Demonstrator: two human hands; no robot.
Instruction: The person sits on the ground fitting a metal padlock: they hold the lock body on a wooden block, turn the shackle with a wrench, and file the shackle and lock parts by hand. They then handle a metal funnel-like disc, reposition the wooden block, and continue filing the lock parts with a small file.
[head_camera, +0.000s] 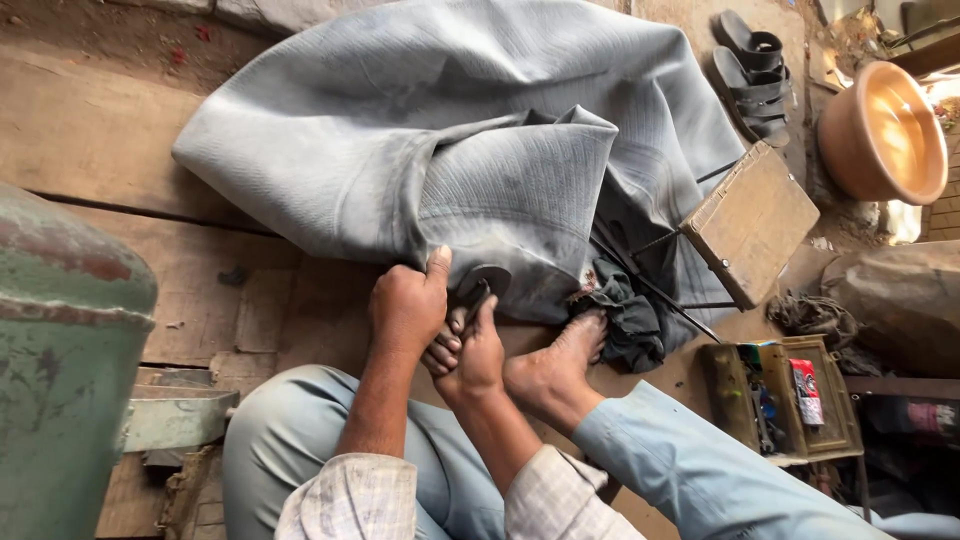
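Now | left hand (408, 305) fisted on grey tube (470, 150) | right hand (478, 352) grip pinching dark tool (478, 293)

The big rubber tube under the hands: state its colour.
Dull grey, with fine ribbed lines across the rubber tube; the head view shows it best.

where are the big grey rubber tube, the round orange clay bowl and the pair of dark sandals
big grey rubber tube (400, 130), head view, on its broad folded upper surface
round orange clay bowl (885, 130), head view, on its inner wall
pair of dark sandals (755, 75), head view, on the straps
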